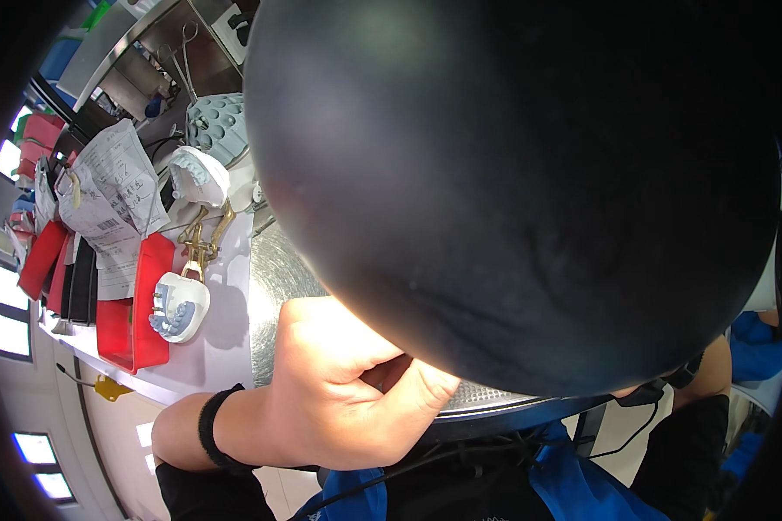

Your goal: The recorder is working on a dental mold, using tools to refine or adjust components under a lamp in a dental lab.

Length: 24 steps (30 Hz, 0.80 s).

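Observation:
A large, dark, rounded shape (495,191), close and blurred, covers most of the centre and right. At its lower left edge, over the metal work surface (274,269), my left hand (347,382) is closed with its fingers curled in. Its fingertips pass behind the dark shape, so anything they hold is hidden. My right forearm comes in at the lower right with a black band at the wrist. The right hand's fingers are hidden behind the same shape. Left of my left hand lies an opened brass articulator (202,243) bearing an upper dental cast (200,174) and a lower dental cast (182,304).
A red tray (135,334) stands beside the casts, with printed paper slips (117,200) behind it. Further back are a grey holder with round holes (217,126) and a scissor-handled metal tool (185,65). More red and black trays (56,269) crowd the far left.

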Available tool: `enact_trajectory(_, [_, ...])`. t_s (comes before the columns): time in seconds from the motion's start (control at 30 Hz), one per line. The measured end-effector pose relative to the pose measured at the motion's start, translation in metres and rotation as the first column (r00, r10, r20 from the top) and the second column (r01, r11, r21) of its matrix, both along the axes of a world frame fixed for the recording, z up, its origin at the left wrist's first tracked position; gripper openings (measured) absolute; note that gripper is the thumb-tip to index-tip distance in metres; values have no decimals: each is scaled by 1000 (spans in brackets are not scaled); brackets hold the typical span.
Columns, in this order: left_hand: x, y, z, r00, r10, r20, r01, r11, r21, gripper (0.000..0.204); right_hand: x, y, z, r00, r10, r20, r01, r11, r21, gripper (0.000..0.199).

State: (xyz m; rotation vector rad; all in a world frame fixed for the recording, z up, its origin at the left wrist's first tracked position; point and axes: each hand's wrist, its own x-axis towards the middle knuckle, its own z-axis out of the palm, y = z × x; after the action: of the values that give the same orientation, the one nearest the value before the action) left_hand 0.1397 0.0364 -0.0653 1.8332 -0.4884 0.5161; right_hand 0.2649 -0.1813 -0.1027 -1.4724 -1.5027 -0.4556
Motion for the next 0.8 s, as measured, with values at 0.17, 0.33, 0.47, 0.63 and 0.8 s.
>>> enact_trajectory(0.17, [1, -1, 0, 998, -24, -54, 25, 1000, 16, 14, 1, -1, 0, 1000, 1, 10, -1, 1000, 1, 26])
enact_trajectory(0.33, [2, -5, 8, 998, -19, -61, 17, 999, -44, 12, 2, -2, -1, 1000, -2, 10, 2, 1000, 0, 26])
enact_trajectory(0.47, [-3, -2, -13, 996, -25, -90, 14, 993, -119, 12, 3, -2, -1, 1000, 2, 10, -1, 1000, -3, 26])
enact_trajectory(0.63, [0, -1, 12, 990, -8, -144, 8, 1000, 1, 12, 4, -1, -2, 1000, -1, 9, 1, 1000, -6, 26])
enact_trajectory(0.8, [-3, -3, 11, 987, 19, -158, -17, 1000, 14, 13, 4, -1, -5, 1000, 9, 4, -9, 1000, 0, 27])
